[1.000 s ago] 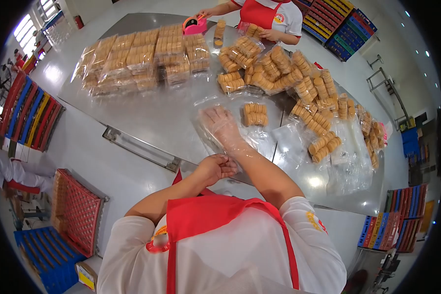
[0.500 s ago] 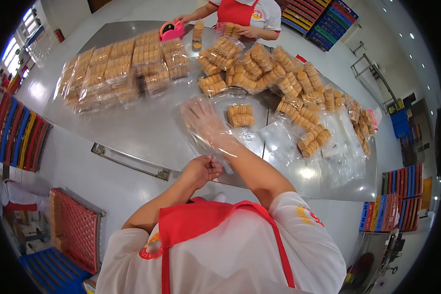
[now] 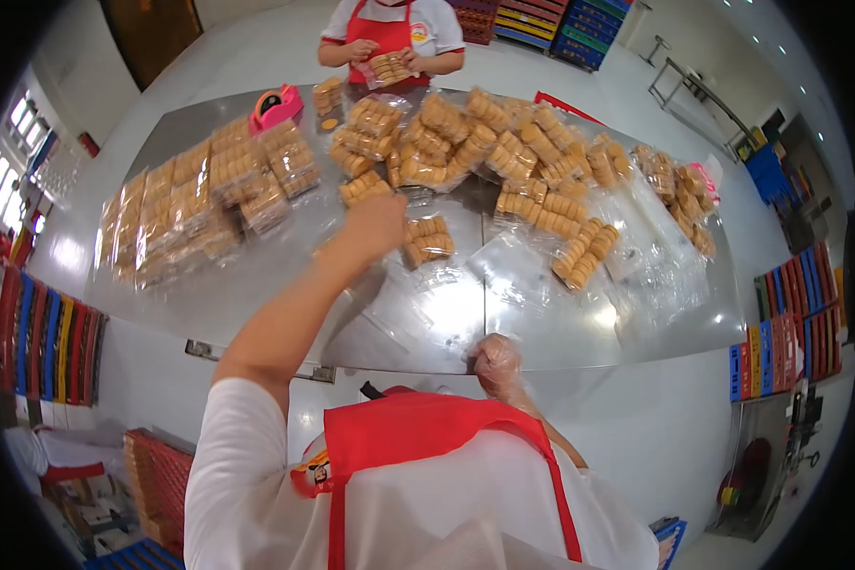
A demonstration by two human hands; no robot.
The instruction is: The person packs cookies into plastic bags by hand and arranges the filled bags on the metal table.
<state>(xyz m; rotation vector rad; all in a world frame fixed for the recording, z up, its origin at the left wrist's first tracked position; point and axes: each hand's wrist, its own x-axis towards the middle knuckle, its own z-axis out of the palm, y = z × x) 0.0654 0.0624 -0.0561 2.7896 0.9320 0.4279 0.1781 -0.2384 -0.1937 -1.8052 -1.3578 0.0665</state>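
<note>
My left hand (image 3: 375, 225), bare, reaches over the metal table (image 3: 351, 332) with its fingers closed, touching or right beside a pack of round biscuits (image 3: 364, 188); what it grips is hidden. Another biscuit pack (image 3: 429, 241) lies just to its right. At the table's near edge is my right hand (image 3: 497, 364), in a clear plastic glove, closed into a fist with nothing visible in it. Flat clear plastic bags (image 3: 389, 309) lie between the hands.
Stacked biscuit packs (image 3: 176, 204) stand at the left, and a loose heap of packs (image 3: 513, 152) spreads right. A pink tape dispenser (image 3: 275, 109) sits at the far edge. Across the table a person (image 3: 389, 38) holds a pack. More clear bags (image 3: 651, 256) lie at right.
My left hand has left my right wrist and reached forward to the packs. My gloved right hand has drawn back to the near edge and closed. The person opposite has lifted a pack.
</note>
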